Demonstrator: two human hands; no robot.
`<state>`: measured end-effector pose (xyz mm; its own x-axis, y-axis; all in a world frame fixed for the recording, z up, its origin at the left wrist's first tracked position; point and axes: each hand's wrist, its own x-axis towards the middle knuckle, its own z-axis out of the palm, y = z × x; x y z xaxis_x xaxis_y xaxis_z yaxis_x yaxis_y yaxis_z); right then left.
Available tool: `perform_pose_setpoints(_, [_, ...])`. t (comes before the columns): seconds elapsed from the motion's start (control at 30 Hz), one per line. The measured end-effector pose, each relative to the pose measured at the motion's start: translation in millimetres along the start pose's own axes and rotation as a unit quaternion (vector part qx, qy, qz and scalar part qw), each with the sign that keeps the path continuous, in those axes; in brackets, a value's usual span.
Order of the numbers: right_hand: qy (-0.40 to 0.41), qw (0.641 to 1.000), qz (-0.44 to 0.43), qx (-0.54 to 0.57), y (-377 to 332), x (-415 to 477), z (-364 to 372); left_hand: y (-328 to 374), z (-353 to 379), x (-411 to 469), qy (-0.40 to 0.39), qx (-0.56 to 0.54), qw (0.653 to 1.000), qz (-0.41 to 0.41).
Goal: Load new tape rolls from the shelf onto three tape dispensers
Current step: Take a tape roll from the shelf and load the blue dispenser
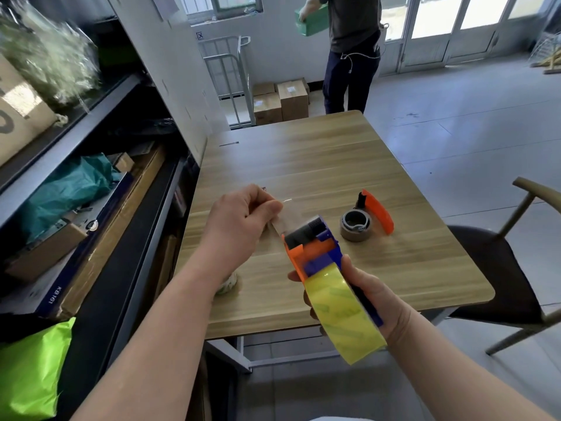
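My right hand (pixel 368 296) grips a blue and orange tape dispenser (pixel 315 247) over the near part of the wooden table (pixel 303 165). A yellowish clear tape roll (pixel 341 312) sits on it. My left hand (pixel 243 221) pinches the loose end of the clear tape strip (pixel 283 221), pulled out past the dispenser's front. Farther right on the table lies a second dispenser (pixel 376 214) with an orange handle and a nearly bare grey core (pixel 355 227). A small crumpled ball of tape (pixel 227 284) lies under my left forearm.
A metal shelf (pixel 91 165) on the left holds cardboard boxes, teal and green bags. A chair (pixel 498 268) stands at the table's right. Beyond the table a person (pixel 352 53) carries a green box, near stacked cartons (pixel 280 101) and a wire cart.
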<state>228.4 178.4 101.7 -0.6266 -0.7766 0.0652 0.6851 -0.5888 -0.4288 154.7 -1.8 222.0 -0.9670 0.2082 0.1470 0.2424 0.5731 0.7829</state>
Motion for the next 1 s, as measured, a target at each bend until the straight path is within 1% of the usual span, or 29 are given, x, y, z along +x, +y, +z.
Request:
perform_pose_setpoints(0.03, [0.006, 1.000, -0.002, 0.000, 0.0, -0.2, -0.6, 1.0, -0.5, -0.9, -0.001, -0.003, 1.000, -0.011])
perform_pose_setpoints(0.17, [0.080, 0.996, 0.002, -0.036, 3.0, -4.6, -8.4, 4.7, -2.0, -4.3, -0.019, 0.013, 0.998, -0.055])
perform_pose_setpoints(0.3, [0.137, 0.988, 0.009, -0.065, 7.3, -7.8, -14.3, 11.7, -2.2, -5.5, -0.036, 0.090, 0.994, -0.043])
perform_pose_setpoints(0.37, [0.133, 0.989, 0.004, -0.068, 7.8, -9.6, -11.8, 14.2, -1.2, -4.4, -0.032, 0.116, 0.992, -0.028])
perform_pose_setpoints(0.47, [0.131, 0.989, -0.001, -0.075, 2.9, -9.3, -8.3, 15.6, 0.3, -3.0, -0.018, 0.105, 0.994, -0.022])
perform_pose_setpoints(0.53, [0.111, 0.991, -0.003, -0.075, 4.4, -10.7, -4.1, 15.8, 1.4, -2.3, -0.011, 0.088, 0.996, -0.022])
perform_pose_setpoints(0.57, [0.100, 0.992, -0.011, -0.074, 3.3, -7.7, -3.2, 15.6, 2.3, -2.1, -0.010, 0.081, 0.996, -0.020])
perform_pose_setpoints(0.6, [0.069, 0.995, -0.024, -0.071, 6.4, -15.8, 3.7, 14.9, 3.6, -2.0, -0.012, 0.076, 0.997, -0.018])
perform_pose_setpoints(0.63, [0.067, 0.996, -0.040, -0.053, 4.7, -5.2, 1.9, 13.8, 5.0, -1.6, -0.014, 0.073, 0.997, -0.017])
perform_pose_setpoints(0.67, [0.120, 0.990, -0.052, -0.050, 7.2, -8.3, -3.2, 12.4, 6.6, -1.3, -0.014, 0.072, 0.997, -0.017])
perform_pose_setpoints(0.7, [0.189, 0.977, -0.053, -0.088, 1.6, -1.1, -10.5, 10.4, 8.1, -0.8, -0.011, 0.071, 0.997, -0.016])
perform_pose_setpoints(0.73, [0.276, 0.943, -0.059, -0.174, -9.7, 1.8, -21.8, 8.5, 9.0, -0.5, -0.003, 0.069, 0.998, -0.015])
perform_pose_setpoints(0.77, [0.346, 0.911, -0.115, -0.193, -14.0, 8.2, -43.2, 6.6, 9.1, 0.1, 0.013, 0.063, 0.998, -0.018])
perform_pose_setpoints(0.8, [0.245, 0.940, -0.175, -0.160, -19.9, 12.6, -55.1, 4.7, 8.0, 1.1, 0.035, 0.053, 0.998, -0.023])
perform_pose_setpoints(0.83, [0.084, 0.964, -0.241, -0.081, -20.6, 29.6, -68.8, 3.6, 5.8, 1.8, 0.054, 0.045, 0.997, -0.029])
perform_pose_setpoints(0.87, [-0.028, 0.968, -0.248, -0.023, -23.8, 39.1, -70.7, 3.6, 2.9, 2.5, 0.062, 0.041, 0.997, -0.031])
perform_pose_setpoints(0.9, [-0.048, 0.969, -0.243, -0.012, -24.1, 33.3, -55.4, 4.4, 0.4, 3.1, 0.056, 0.042, 0.997, -0.029])
perform_pose_setpoints(0.93, [-0.031, 0.973, -0.230, -0.007, -15.3, 15.1, -22.4, 5.4, -1.0, 2.9, 0.043, 0.040, 0.998, -0.024])
perform_pose_setpoints(0.97, [0.013, 0.976, -0.206, -0.070, -7.9, 15.9, -18.5, 6.0, -1.8, 2.9, 0.030, 0.036, 0.999, -0.018])
perform_pose_setpoints(1.0, [0.030, 0.987, -0.125, -0.096, 3.4, 3.2, -10.0, 6.8, -1.9, 3.4, 0.023, 0.028, 0.999, -0.014])
